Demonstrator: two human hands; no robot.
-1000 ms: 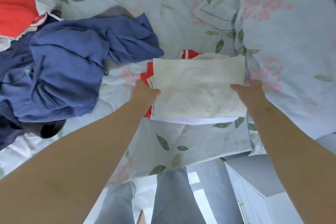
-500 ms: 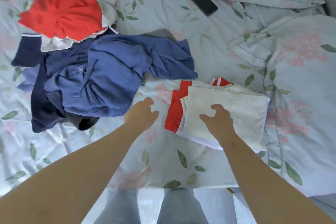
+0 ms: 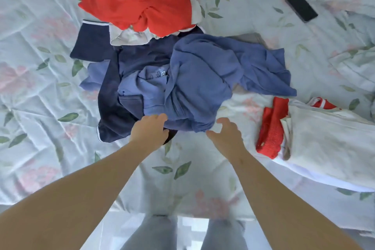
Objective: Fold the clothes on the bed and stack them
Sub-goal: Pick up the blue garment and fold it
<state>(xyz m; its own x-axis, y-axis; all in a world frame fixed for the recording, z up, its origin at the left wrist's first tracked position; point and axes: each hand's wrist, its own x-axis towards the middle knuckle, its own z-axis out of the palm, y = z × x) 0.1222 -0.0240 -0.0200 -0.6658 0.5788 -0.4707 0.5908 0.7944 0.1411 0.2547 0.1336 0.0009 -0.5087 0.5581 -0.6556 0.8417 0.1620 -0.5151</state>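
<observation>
A quilted bed sheet (image 3: 40,107), pale green-blue with printed leaves and faded pink flowers, lies creased in soft diamond puckers. On it, left of centre, the unfolded clothes form a loose heap: a dark navy garment (image 3: 109,115) with thin white trim sprawls lowest, a bright red garment (image 3: 140,2) is bunched and twisted over white cloth at the far end, and a matte mid-blue shirt (image 3: 198,79) is draped in rounded folds on top. The left hand (image 3: 149,130) reaches in with fingers nearly straight, tips touching the blue shirt's near edge. The right hand (image 3: 227,134) is spread, thumb out, holding nothing, just beside that hem. To the right sits the folded stack: a ribbed red piece (image 3: 271,130) under a flat cream cloth (image 3: 324,140). A glossy black phone (image 3: 301,6) lies beyond it.
</observation>
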